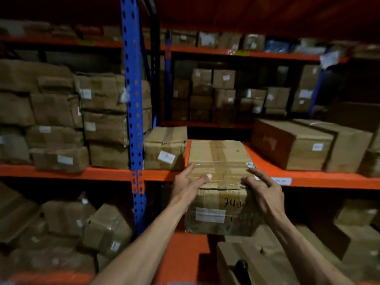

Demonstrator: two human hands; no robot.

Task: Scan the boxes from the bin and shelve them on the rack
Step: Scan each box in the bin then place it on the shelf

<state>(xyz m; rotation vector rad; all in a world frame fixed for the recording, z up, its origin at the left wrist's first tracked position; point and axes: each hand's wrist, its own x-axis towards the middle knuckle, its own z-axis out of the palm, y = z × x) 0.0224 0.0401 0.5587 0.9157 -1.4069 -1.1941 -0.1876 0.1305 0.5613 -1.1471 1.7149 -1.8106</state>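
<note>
Cardboard fills the view: a taped box [221, 182] sits halfway onto the orange shelf [267, 161] of the rack, its far end resting on the deck and its near end overhanging the front beam toward the person. Judging by this, the box is in the shelving step, probably already scanned, and needs a further push inward to sit fully on the deck. How many boxes remain cannot be told; the bin is not clearly in view.

Both hands rest on the near top edge of the box. The left hand [188, 187] lies at about 9 o'clock of the box's near end, fingers spread and fairly straight, thumb stretched across the tape toward the centre. The right hand [265, 189] lies at about 3 o'clock, fingers splayed over the corner and curling slightly down the front face. Neither hand wraps the box; they press rather than grip.

A smaller box [165, 148] stands just beside it at 10 o'clock, and a long box [292, 144] lies apart at 2 o'clock.
</note>
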